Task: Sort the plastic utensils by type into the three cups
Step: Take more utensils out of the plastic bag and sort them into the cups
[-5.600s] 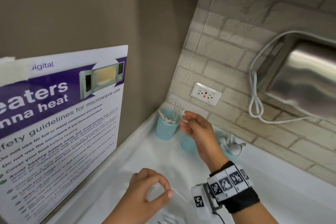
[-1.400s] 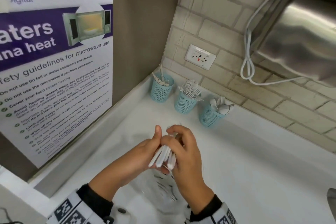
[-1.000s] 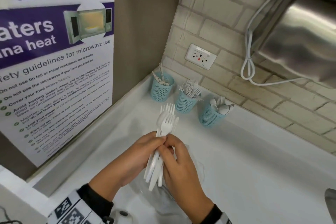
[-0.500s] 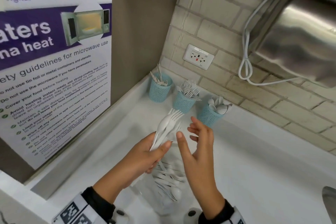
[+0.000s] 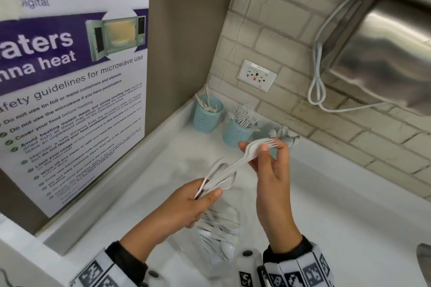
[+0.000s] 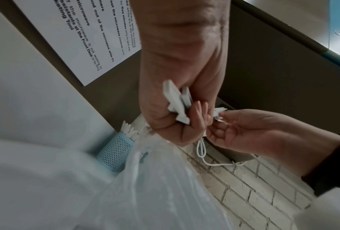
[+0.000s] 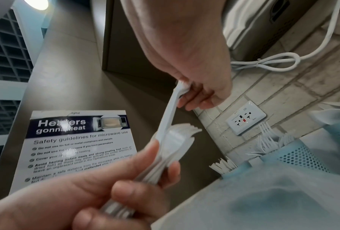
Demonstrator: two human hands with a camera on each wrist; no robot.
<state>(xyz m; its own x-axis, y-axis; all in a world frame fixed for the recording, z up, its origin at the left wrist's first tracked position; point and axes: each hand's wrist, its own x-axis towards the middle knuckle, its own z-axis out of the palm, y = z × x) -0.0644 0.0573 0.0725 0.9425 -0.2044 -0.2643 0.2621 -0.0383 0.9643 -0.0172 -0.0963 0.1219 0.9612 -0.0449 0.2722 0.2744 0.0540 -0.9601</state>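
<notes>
The right hand [image 5: 271,165] pinched forks [image 5: 254,150] with tines toward the fork cup [image 5: 238,134] just beyond, nearer it than the left hand [image 5: 186,207], which gripped a utensil bundle [image 5: 218,180].

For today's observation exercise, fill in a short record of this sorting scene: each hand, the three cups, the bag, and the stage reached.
left hand: grips a bundle of white utensils
right hand: pinches forks by the tine end, drawing them from the bundle
left cup: knives
middle cup: forks
right cup: spoons, partly hidden by the right hand
plastic bag: on the counter, more utensils inside
stage: forks not yet in a cup
</notes>
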